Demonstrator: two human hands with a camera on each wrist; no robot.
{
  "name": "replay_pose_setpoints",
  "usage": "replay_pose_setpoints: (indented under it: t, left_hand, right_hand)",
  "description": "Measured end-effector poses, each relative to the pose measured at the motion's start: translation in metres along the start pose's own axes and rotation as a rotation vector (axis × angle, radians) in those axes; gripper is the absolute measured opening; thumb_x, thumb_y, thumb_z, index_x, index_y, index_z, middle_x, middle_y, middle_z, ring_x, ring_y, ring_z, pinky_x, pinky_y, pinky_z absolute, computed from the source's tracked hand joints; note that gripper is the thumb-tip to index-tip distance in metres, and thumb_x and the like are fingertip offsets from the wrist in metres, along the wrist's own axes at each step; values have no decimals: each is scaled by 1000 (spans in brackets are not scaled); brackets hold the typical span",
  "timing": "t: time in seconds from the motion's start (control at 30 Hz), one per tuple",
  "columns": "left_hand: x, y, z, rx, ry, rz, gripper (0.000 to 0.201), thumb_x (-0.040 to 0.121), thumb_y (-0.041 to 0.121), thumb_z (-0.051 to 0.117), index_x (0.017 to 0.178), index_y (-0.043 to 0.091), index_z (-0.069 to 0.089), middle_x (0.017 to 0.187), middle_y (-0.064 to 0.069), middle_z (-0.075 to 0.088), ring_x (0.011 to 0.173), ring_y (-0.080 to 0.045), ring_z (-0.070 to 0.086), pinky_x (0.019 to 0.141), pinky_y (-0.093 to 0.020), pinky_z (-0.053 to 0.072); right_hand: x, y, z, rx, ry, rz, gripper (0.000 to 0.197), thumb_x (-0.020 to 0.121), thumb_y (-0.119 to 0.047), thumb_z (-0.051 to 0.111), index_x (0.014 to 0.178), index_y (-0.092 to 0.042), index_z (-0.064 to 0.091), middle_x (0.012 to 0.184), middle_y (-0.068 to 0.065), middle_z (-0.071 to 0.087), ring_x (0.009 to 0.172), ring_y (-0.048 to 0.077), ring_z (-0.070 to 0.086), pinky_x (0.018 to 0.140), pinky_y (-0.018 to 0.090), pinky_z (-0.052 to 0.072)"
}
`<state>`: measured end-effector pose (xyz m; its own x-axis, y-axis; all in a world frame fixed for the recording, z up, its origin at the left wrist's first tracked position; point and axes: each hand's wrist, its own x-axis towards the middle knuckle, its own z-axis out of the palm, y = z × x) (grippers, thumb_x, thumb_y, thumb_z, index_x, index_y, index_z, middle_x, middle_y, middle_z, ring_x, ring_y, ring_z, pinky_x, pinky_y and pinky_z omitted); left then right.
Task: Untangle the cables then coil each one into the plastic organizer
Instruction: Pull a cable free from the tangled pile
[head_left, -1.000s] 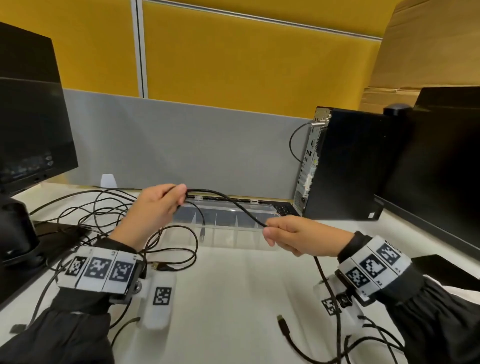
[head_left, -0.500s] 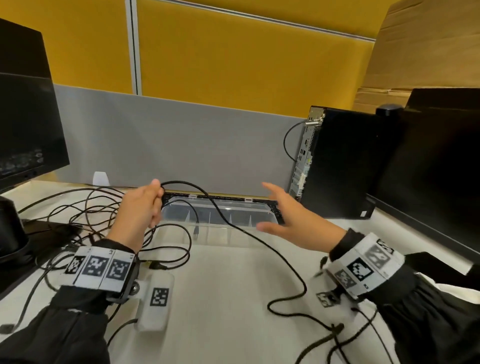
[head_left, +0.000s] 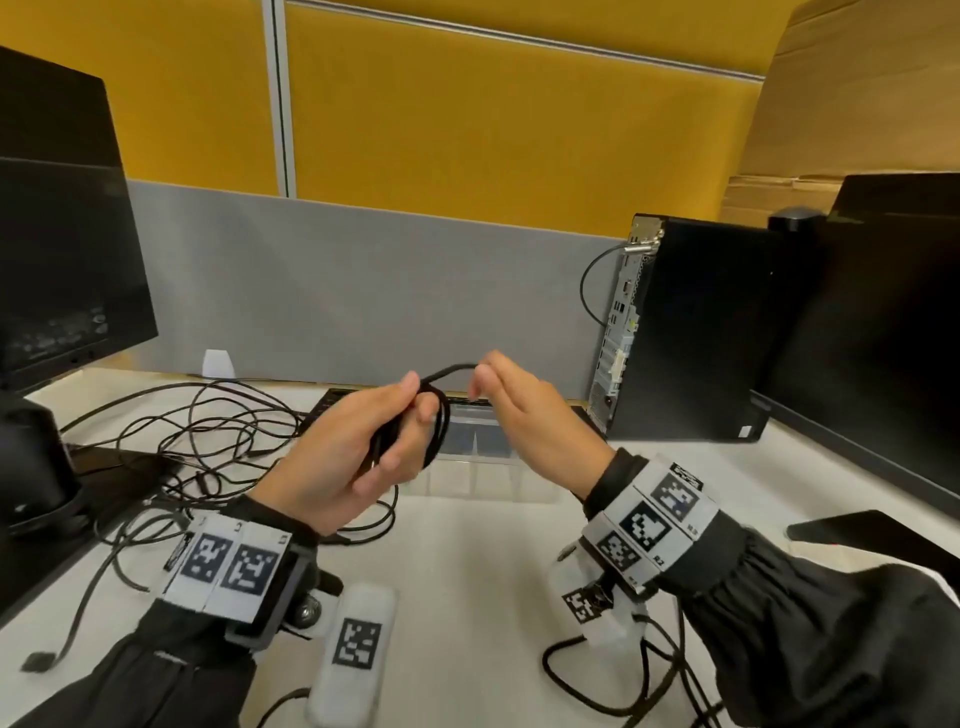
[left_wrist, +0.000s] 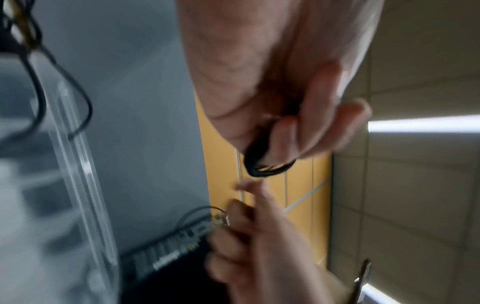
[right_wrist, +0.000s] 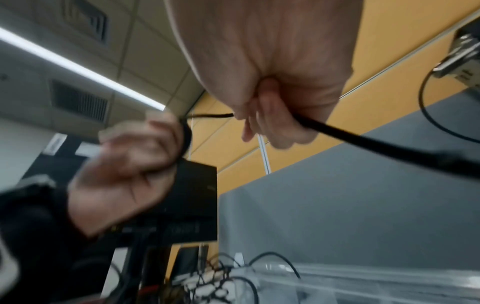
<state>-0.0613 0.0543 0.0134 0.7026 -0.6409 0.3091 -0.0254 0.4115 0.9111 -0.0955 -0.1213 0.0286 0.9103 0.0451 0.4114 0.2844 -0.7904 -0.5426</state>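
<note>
My left hand (head_left: 402, 426) is raised above the desk and grips a small coil of black cable (head_left: 439, 415) between thumb and curled fingers; the loops stick out past its fingers (left_wrist: 262, 162). My right hand (head_left: 480, 382) is close beside it and pinches the same cable just past the coil. From the right hand (right_wrist: 270, 119) the cable (right_wrist: 389, 148) trails off to the right. The clear plastic organizer (head_left: 483, 452) sits on the desk behind both hands, partly hidden by them. A tangle of black cables (head_left: 223, 426) lies on the desk to the left.
A dark monitor (head_left: 62, 249) stands at the left and a black computer tower (head_left: 691, 332) at the right, with another dark screen (head_left: 883, 332) beyond. More cable (head_left: 613, 686) loops near my right wrist. A grey partition (head_left: 363, 291) closes the back.
The right hand let go of the stretched cable and opened, then came back and pinched it again. Both hands rose and drew together, and the left now holds gathered loops.
</note>
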Motion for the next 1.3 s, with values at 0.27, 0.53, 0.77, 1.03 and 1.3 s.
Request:
replay_pose_setpoints:
  t: [0.27,0.53,0.77,1.03,1.3]
  left_hand:
    - [15,-10,-14,77,287,267,32,101,16,30,116,-3,49,108,-15,69,100,-24,67,89,-28,53]
    - [8,-16,-23,817,-47,21,44,86,56,43,84,14,59,58,0,62,45,-13,53,55,-20,41]
    - [8,-6,-55,1282,266,216,60,72,72,53,62,13,50,52,4,46,50,-10,42,50,-21,30]
    - [5,-1,-97,1126,755,111,50,95,44,41,72,4,58,61,-12,52,61,-25,47,55,-32,34]
    - [0,7,-120,947,947,49,46,97,43,39,66,12,55,64,-11,50,72,-29,47,71,-38,36]
  right_hand:
    - [-38,-18,25,80,-844,108,14,102,-28,33,99,-17,41,66,0,38,56,14,36,48,21,38]
    - [-14,-35,-26,139,-501,-27,24,99,-23,44,78,-19,55,46,-13,35,40,3,29,40,10,24]
    - [-18,-4,-37,39,-654,91,15,98,-24,45,87,-17,53,49,-13,38,44,7,36,48,21,42]
    - [-30,16,-58,-146,-786,159,22,100,-26,40,83,-20,53,57,-9,54,49,6,48,60,22,45]
    - [-36,34,-90,29,-637,332,31,99,-34,41,76,-16,49,54,-4,43,45,14,48,49,23,45]
